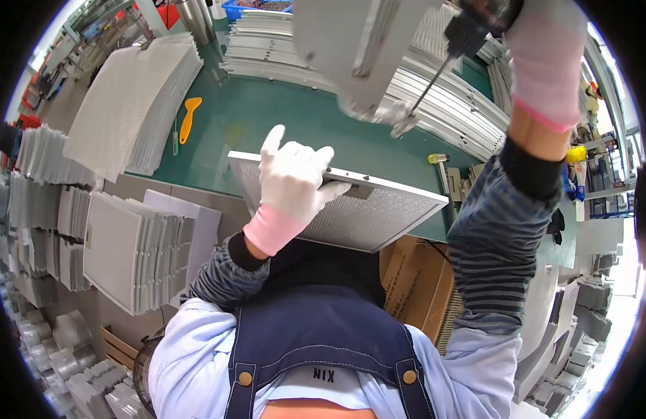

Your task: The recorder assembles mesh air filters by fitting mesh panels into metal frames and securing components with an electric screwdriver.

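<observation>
Nearest to me, low in the frame, I see the person's dark blue bib and pale blue sleeves, the forearms in striped cuffs rising from them. Just above centre, my left hand [293,178] in its white knit glove with a pink cuff lies flat on the rectangular metal mesh filter panel with a silver frame [351,209]. The fingers are spread wide and pressing down on the panel's near-left part, not wrapped around anything. The panel rests at the near edge of the green work table [267,115], its long axis running from the left of centre toward the right, slightly downward.

Higher, at the upper right, my right hand [543,52], gloved the same way, is closed around the black handle of a powered screwdriver with a long thin bit [441,66]. The bit slants down and left, its tip well above the panel's far edge and to the right of my left hand's fingers.

Further off, stacks of similar mesh panels [134,105] fill the upper left, and an orange plastic scraper [189,119] lies on the table.
</observation>
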Available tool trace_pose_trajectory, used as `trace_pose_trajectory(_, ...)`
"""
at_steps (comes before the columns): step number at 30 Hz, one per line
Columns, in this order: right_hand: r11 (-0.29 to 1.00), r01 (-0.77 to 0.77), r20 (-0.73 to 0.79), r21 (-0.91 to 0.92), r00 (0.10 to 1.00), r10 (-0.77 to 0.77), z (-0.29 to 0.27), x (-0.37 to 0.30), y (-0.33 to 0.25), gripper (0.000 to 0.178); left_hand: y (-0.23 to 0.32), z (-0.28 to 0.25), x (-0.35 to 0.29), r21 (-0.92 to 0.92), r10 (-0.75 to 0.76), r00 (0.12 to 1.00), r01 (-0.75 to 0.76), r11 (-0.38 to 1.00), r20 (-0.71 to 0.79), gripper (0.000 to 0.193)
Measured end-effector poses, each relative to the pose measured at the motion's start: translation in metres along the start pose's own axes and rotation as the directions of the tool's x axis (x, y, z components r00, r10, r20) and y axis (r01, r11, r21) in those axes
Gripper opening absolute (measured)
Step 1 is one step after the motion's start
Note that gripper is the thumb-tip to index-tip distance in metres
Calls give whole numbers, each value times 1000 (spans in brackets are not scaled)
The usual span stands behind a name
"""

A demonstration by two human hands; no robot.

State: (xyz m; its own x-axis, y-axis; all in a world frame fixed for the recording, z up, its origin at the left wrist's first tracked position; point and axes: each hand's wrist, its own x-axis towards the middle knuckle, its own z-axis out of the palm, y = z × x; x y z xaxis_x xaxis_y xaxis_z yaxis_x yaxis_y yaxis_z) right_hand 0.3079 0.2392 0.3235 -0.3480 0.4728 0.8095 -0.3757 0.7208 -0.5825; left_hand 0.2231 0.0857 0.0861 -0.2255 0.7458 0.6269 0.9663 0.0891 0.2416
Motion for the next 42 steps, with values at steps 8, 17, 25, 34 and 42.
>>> trace_pose_trajectory(8, 940, -297, 92, 165, 954, 286, 22, -50, 4, 23, -7, 11, -12, -58, 53, 998, -56, 997, -40, 31)
trace_pose_trajectory(17, 951, -185, -94, 249, 972, 214, 38, -51, 22, 28, -3, 7, -14, -109, 25, 999, -22, 994, 31, 23)
trace_pose_trajectory(25, 671, 562, 340, -483, 827, -447, -10, -70, 91, 25, 3, 21, -11, -130, -26, 994, 12, 991, -109, 34)
trace_pose_trajectory(34, 841, -274, 203, 466, 959, 200, 7, -87, 86, 20, -7, 38, -21, -500, -170, 984, 118, 858, -59, 42)
trace_pose_trajectory(42, 902, -295, 75, 314, 955, 287, 11, -101, 102, 24, 1, 14, -16, -318, 1, 949, -106, 942, -315, 51)
